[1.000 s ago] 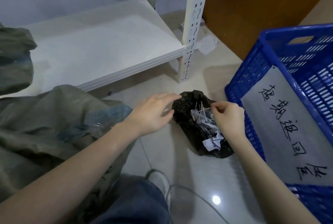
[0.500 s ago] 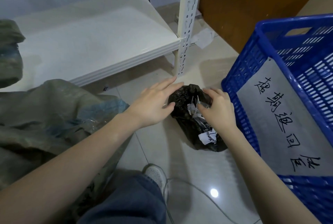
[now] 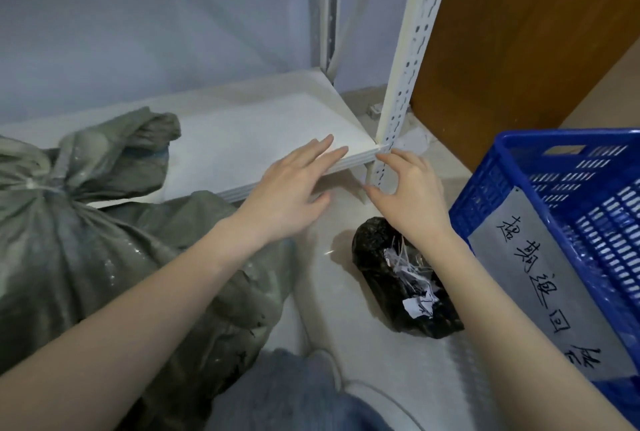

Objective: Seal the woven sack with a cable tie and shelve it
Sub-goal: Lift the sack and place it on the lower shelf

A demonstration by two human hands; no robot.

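A grey-green woven sack [image 3: 114,278] slumps on the floor at the left. Its neck [image 3: 41,186] is bunched with a pale tie around it, and its flared top [image 3: 124,143] lies on the white shelf [image 3: 249,132]. A black plastic bag [image 3: 377,257] holding white cable ties [image 3: 412,273] sits on the floor below my right wrist. My left hand [image 3: 291,188] hovers flat, fingers spread, over the shelf's front edge. My right hand [image 3: 410,193] is raised above the black bag, thumb and fingers curled and apart; I see nothing in it.
A perforated white shelf post [image 3: 401,84] stands just behind my right hand. A blue plastic crate [image 3: 491,181] with a handwritten paper label is close on the right. A brown wooden panel [image 3: 519,49] rises behind it. My jeans-clad knee [image 3: 294,392] is at the bottom.
Both hands have left the black bag and risen toward the shelf's front edge. The view has tilted up, showing the sack's tied neck.
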